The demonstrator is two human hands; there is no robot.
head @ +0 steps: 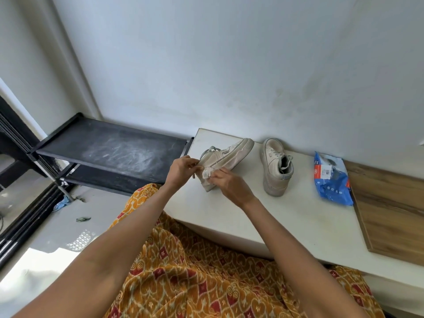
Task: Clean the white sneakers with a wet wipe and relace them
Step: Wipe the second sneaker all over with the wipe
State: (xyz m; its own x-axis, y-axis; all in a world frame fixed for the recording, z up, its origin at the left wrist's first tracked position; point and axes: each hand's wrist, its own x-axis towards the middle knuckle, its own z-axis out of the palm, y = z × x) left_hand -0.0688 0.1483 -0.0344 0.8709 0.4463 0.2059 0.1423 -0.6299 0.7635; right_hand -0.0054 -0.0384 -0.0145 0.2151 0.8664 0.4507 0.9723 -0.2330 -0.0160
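Head view: left hand [182, 168] fingers pinched on heel of tilted sneaker [226, 157] on white surface [298, 216]; right hand [229, 183] fingers closed on wipe [206, 174] against heel. 2nd sneaker [276, 166] upright nearby, wipe pack [331, 180] further right

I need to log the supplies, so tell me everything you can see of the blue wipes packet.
The blue wipes packet is a soft, crinkled plastic pouch, blue with small white dots and a white label panel bearing red print near its top. It lies flat on the white counter, close to the wall, right of the standing sneaker and against the edge of the wooden board. Neither hand touches it.
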